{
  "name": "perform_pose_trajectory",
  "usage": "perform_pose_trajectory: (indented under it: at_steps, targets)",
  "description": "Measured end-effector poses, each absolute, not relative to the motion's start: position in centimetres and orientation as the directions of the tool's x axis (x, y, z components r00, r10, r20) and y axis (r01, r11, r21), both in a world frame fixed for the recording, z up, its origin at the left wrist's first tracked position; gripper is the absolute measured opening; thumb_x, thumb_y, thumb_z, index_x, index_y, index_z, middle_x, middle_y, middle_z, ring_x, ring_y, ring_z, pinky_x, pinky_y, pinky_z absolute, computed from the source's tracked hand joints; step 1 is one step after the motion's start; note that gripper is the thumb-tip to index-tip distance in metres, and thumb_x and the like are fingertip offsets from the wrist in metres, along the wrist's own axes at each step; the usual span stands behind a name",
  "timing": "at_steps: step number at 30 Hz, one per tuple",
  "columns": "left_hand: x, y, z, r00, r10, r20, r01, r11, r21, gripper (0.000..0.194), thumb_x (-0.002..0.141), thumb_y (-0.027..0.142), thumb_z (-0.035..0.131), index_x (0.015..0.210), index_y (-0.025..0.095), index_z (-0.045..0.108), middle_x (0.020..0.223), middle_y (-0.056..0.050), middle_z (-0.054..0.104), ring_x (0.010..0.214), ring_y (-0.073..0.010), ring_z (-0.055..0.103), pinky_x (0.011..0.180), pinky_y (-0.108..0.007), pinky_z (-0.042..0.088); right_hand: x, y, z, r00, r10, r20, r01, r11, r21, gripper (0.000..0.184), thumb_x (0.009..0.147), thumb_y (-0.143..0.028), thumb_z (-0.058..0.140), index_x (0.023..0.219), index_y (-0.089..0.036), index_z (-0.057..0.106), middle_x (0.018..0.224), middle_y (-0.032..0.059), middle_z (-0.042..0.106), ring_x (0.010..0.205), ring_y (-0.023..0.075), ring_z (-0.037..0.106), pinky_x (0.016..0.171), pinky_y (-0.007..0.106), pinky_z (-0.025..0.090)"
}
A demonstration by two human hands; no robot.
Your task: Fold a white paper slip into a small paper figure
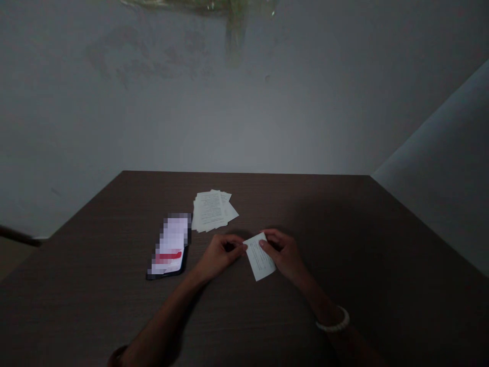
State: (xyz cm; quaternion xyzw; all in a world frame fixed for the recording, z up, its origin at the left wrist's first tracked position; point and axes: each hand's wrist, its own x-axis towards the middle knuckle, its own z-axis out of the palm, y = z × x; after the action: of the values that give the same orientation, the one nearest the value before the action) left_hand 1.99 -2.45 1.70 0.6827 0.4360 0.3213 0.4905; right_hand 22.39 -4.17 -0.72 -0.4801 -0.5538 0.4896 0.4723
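Note:
Between my two hands is a small sheet of white paper (260, 262) with lines of print, tilted above the table. My left hand (219, 255) pinches its upper left corner between thumb and fingers. At the upper right edge, my right hand (284, 254) grips the same paper, thumb on the printed face and fingers behind. Whether the sheet is single or folded, I cannot tell. Beyond my left hand lies a loose, fanned pile of similar printed papers (210, 210).
A phone (170, 247) with a lit, blurred screen lies left of the paper pile. All of this rests on a dark brown wooden table (244, 321). Behind its far edge rises a grey wall (244, 122) with a stained, peeling patch at the top.

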Motion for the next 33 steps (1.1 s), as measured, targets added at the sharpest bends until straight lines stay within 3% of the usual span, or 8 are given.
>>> perform_pose_trajectory:
  at_steps: [14, 17, 19, 21, 24, 28, 33]
  targets:
    - [2.1, -2.6, 2.1, 0.368, 0.930, 0.014, 0.337, -0.148, 0.930, 0.021, 0.084, 0.034, 0.061, 0.080, 0.016, 0.072, 0.077, -0.004, 0.071, 0.073, -0.0170, 0.062, 0.069, -0.030, 0.047, 22.5, -4.1, -1.0, -0.062, 0.997, 0.048, 0.081, 0.053, -0.995, 0.026, 0.080, -0.037, 0.068, 0.098, -0.018, 0.066, 0.086, 0.0062, 0.075, 0.073, 0.0206, 0.071, 0.060, 0.028, 0.054]
    - [2.1, -2.7, 2.1, 0.360, 0.930, 0.073, 0.342, -0.204, 0.917, 0.019, 0.086, 0.032, 0.061, 0.087, 0.016, 0.070, 0.076, -0.004, 0.069, 0.071, -0.0162, 0.061, 0.067, -0.030, 0.047, 22.5, -4.0, -1.1, -0.044, 0.998, 0.052, 0.065, 0.055, -0.996, 0.026, 0.080, -0.038, 0.069, 0.098, -0.019, 0.066, 0.086, 0.0062, 0.075, 0.074, 0.0211, 0.071, 0.060, 0.029, 0.054]
    - [1.9, -2.8, 1.8, 0.318, 0.930, 0.184, 0.376, -0.302, 0.876, 0.017, 0.085, 0.029, 0.061, 0.095, 0.016, 0.068, 0.078, -0.004, 0.068, 0.070, -0.0158, 0.060, 0.066, -0.030, 0.048, 22.4, -4.0, -1.1, -0.036, 0.998, 0.047, 0.051, 0.049, -0.998, 0.026, 0.080, -0.038, 0.069, 0.098, -0.019, 0.066, 0.087, 0.0065, 0.075, 0.075, 0.0216, 0.072, 0.060, 0.029, 0.055]
    - [1.8, -2.9, 1.4, 0.295, 0.883, 0.364, 0.435, -0.464, 0.772, 0.016, 0.086, 0.023, 0.060, 0.098, 0.017, 0.066, 0.088, -0.006, 0.068, 0.078, -0.0173, 0.061, 0.072, -0.033, 0.050, 22.4, -4.0, -1.0, -0.023, 0.999, 0.032, 0.040, 0.033, -0.999, 0.028, 0.079, -0.039, 0.069, 0.099, -0.019, 0.065, 0.087, 0.0067, 0.076, 0.074, 0.0216, 0.072, 0.060, 0.029, 0.054]
    - [1.6, -3.3, 0.6, 0.413, 0.695, 0.588, 0.504, -0.712, 0.488, 0.017, 0.087, 0.017, 0.057, 0.101, 0.017, 0.066, 0.104, -0.011, 0.066, 0.095, -0.0214, 0.061, 0.082, -0.037, 0.050, 22.4, -3.9, -0.8, 0.013, 1.000, 0.003, 0.006, 0.002, -1.000, 0.035, 0.077, -0.041, 0.070, 0.103, -0.018, 0.064, 0.082, 0.0058, 0.075, 0.068, 0.0205, 0.070, 0.056, 0.028, 0.052]
    - [1.7, -3.9, 0.1, 0.573, 0.532, 0.623, 0.572, -0.804, 0.160, 0.023, 0.089, 0.016, 0.057, 0.111, 0.019, 0.064, 0.108, -0.011, 0.064, 0.094, -0.0223, 0.059, 0.080, -0.038, 0.050, 22.5, -3.7, -0.8, 0.043, 0.999, -0.022, -0.042, -0.020, -0.999, 0.040, 0.074, -0.042, 0.072, 0.106, -0.018, 0.062, 0.074, 0.0031, 0.073, 0.059, 0.0179, 0.066, 0.050, 0.025, 0.048]
    - [1.9, -4.3, 0.5, 0.598, 0.465, 0.653, 0.581, -0.812, 0.046, 0.019, 0.091, 0.015, 0.056, 0.107, 0.019, 0.064, 0.106, -0.011, 0.063, 0.090, -0.0214, 0.057, 0.076, -0.036, 0.050, 22.4, -3.8, -0.8, 0.025, 0.999, -0.042, -0.053, -0.041, -0.998, 0.043, 0.074, -0.043, 0.072, 0.107, -0.018, 0.062, 0.072, 0.0022, 0.072, 0.055, 0.0163, 0.063, 0.048, 0.024, 0.046]
